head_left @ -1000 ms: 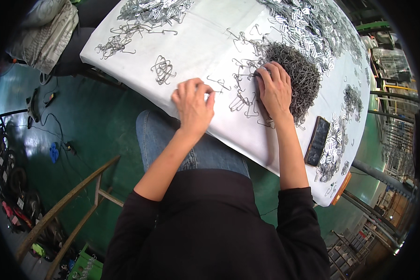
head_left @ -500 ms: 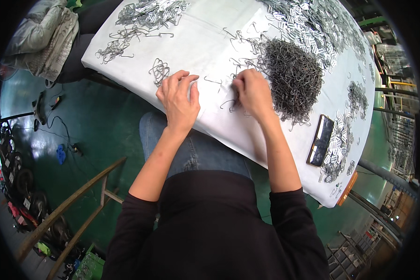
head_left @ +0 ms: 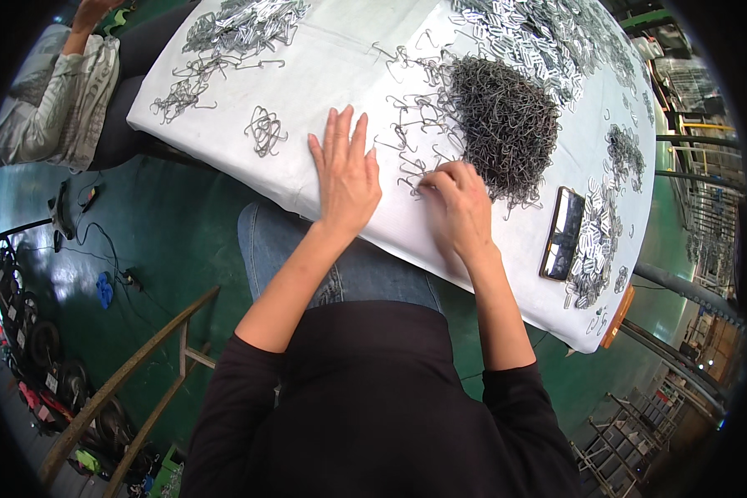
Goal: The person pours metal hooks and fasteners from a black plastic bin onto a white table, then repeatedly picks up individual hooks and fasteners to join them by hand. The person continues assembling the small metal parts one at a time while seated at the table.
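My left hand [head_left: 350,187] lies on the white-covered table with its fingers stretched out, holding nothing I can see. To its left is a small tangle of wire hooks [head_left: 265,133]. My right hand [head_left: 463,207] is closed, thumb and fingers drawn together at some loose wire hooks [head_left: 409,170] near the table's front edge. Whether a hook is between the fingertips is hidden. Just beyond that hand rises a big heap of dark wire hooks [head_left: 506,124], with more loose hooks [head_left: 423,112] scattered along its left side.
Flat metal pieces [head_left: 539,50] cover the far right of the table [head_left: 332,58]; others [head_left: 593,257] lie beside a black phone [head_left: 563,234]. At the far left is another pile of metal pieces [head_left: 245,25]. A person [head_left: 58,108] sits at the left. A wooden frame [head_left: 133,373] stands lower left.
My left hand's curled fingers have straightened and lie flat, a little farther right. The right hand has come nearer the front edge. The whole view has shifted slightly.
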### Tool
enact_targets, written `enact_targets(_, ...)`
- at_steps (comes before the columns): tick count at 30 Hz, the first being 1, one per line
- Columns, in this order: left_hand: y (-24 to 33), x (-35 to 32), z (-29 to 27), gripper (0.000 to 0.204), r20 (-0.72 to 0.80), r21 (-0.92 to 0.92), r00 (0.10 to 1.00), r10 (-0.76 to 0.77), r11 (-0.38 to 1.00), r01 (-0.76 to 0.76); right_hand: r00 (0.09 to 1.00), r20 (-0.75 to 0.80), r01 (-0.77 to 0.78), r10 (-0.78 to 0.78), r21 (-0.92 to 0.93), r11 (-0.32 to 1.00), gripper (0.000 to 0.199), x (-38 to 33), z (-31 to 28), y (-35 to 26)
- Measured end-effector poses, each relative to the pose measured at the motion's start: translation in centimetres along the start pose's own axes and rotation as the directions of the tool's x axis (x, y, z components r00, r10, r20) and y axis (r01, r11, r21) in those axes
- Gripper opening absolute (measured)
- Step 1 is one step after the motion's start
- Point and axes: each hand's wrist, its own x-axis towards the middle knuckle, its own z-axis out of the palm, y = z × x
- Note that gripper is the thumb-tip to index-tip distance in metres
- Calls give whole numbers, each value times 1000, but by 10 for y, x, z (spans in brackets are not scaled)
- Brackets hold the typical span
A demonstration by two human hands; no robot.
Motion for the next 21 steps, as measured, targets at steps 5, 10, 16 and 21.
enact_targets(5, -1, -3, -2, 48, 11, -26, 1000, -2, 1000, 2, 986, -142, -95, 92, -14, 995, 8, -2, -5, 28)
enact_targets(10, 3, 0, -1, 45, -10, -46, 999, 31, 998, -31, 978, -202, 17, -42, -125, 992, 10, 23, -7, 59)
enact_targets(16, -8, 1, -17, 41, -108, -294, 993, -36, 956, 3, 991, -134, -8, -18, -195, 981, 13, 29, -18, 42)
enact_targets(21, -19, 20, -21, 38, -127, -205, 992, 8, 978, -34, 950, 192, 230, -247, 109, 967, 11, 22, 6, -15)
